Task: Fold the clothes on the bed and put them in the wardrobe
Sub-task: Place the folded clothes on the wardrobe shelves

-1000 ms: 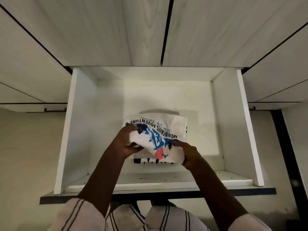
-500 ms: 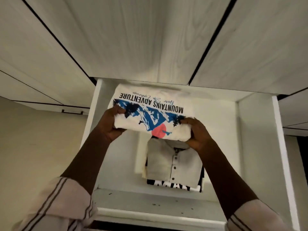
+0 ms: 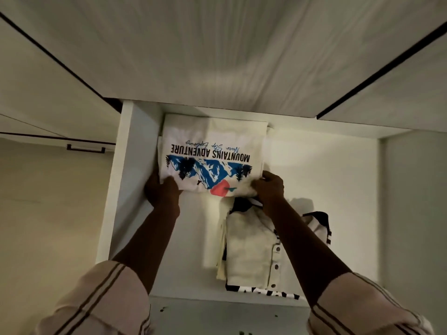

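Head view, nearest first: two striped sleeves (image 3: 96,303) frame the bottom edge, and two bare forearms reach up and away into the open wardrobe (image 3: 125,189) compartment. Just past the shelf lip (image 3: 217,304) sits a small stack of two folded pieces, a cream buttoned shirt (image 3: 249,250) with three buttons showing, lying on a black-and-white garment (image 3: 266,293) of which only the lettered edge peeks out.

Beyond the stack, the left hand (image 3: 164,189) is clamped on the near left corner of a folded white T-shirt (image 3: 212,146), thumb on the printed face and fingers under it. The right hand (image 3: 269,187) pinches the near right corner the same way. Gripping both corners probably keeps the fold flat and square, so the piece does not sag open as it travels. The T-shirt is deep in the compartment's far left, close to the side panel and well clear of the stack, which suggests it is being given its own spot, not piled on top. Whether it already rests on a surface or is held free, I cannot tell.

That makes three garments in all. Farthest off are the closed upper doors (image 3: 217,56) and one dark door handle (image 3: 85,148) at the left.
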Available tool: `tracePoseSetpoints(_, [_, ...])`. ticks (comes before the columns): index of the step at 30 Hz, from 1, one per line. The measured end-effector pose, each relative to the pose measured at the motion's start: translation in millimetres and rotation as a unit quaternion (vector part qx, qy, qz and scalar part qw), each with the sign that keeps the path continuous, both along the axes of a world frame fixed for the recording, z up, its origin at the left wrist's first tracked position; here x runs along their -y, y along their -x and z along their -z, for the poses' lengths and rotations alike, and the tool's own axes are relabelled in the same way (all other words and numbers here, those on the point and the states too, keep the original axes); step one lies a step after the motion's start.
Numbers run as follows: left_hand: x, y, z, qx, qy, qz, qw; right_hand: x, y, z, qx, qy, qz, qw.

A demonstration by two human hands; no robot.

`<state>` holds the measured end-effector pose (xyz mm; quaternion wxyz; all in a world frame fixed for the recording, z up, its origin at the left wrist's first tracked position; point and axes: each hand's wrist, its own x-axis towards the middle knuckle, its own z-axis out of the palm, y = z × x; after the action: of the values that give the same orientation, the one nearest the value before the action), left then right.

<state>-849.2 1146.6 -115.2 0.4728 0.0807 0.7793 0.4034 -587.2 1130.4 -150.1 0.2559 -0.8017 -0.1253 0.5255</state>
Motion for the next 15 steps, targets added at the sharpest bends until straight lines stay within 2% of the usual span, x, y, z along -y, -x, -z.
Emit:
tracePoseSetpoints(3, [-7.0,1.8,19.1,-0.053,0.036,0.039,0.997,-9.0,4.5,-16.7,-0.002,-0.002,-0.029,1.000])
tracePoseSetpoints(5, [-5.5,-6.9,10.8,-0.098,0.056,0.012,0.994,-10.5,0.5,-35.0,0.030,0.006,-0.060,0.998])
tracePoseSetpoints(8, [7.5,-34.0,-16.1,-0.119,0.020,-0.034,0.992,6.6,-14.6,-75.7,0.162,-0.048,-0.112,0.979])
tracePoseSetpoints(10, [32.9,-52.2,-33.8,-0.162,0.024,0.006,0.986,34.5,-27.6,-100.8,0.245,-0.098,-0.112,0.958])
tracePoseSetpoints(12, [62.3,-64.8,-54.2,-0.176,-0.007,0.093,0.980,65.3,-38.1,-120.7,0.277,-0.104,-0.100,0.950])
tracePoseSetpoints(13, [77.4,-69.6,-64.2,-0.177,-0.014,0.172,0.969,81.1,-41.8,-126.9,0.279,-0.087,-0.090,0.952])
tracePoseSetpoints(15, [108.4,-78.6,-83.1,-0.152,0.028,0.366,0.918,116.3,-47.5,-135.1,0.271,-0.032,-0.058,0.960])
